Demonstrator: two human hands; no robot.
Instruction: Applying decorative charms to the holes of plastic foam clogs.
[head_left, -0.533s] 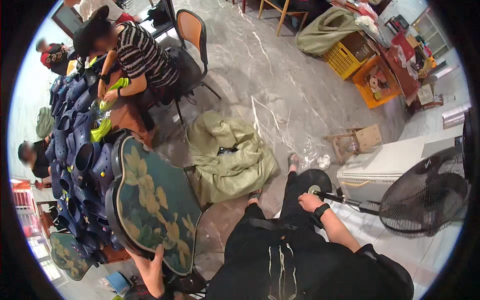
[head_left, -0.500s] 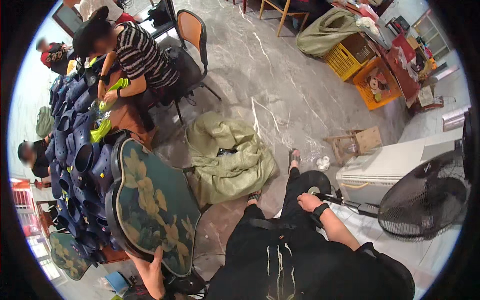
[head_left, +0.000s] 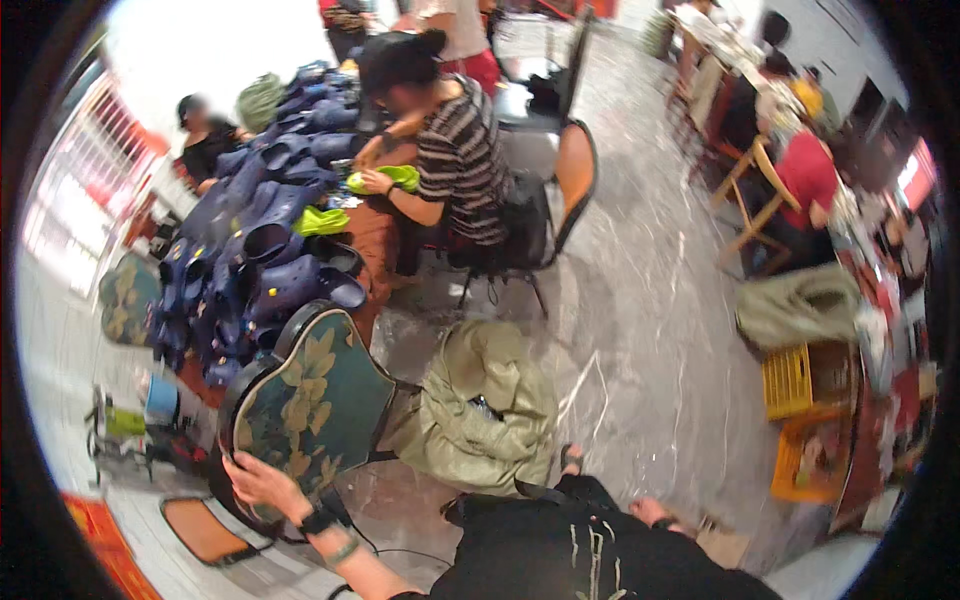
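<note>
Touching the patterned chair [head_left: 318, 405] beside the sack [head_left: 500, 445]

Contact is made: my left hand [head_left: 264, 484] rests at its lower edge; I cannot tell whether it grips. My right hand [head_left: 650, 511] is too blurred to judge. What remains does not show.

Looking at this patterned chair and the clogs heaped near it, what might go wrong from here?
The left hand is at the edge of the patterned chair back, near the high pile of navy clogs; a bump of the chair might knock some down.

The bulky green sack sits on the floor close to the person's foot, so a step that way could catch on it.
</note>
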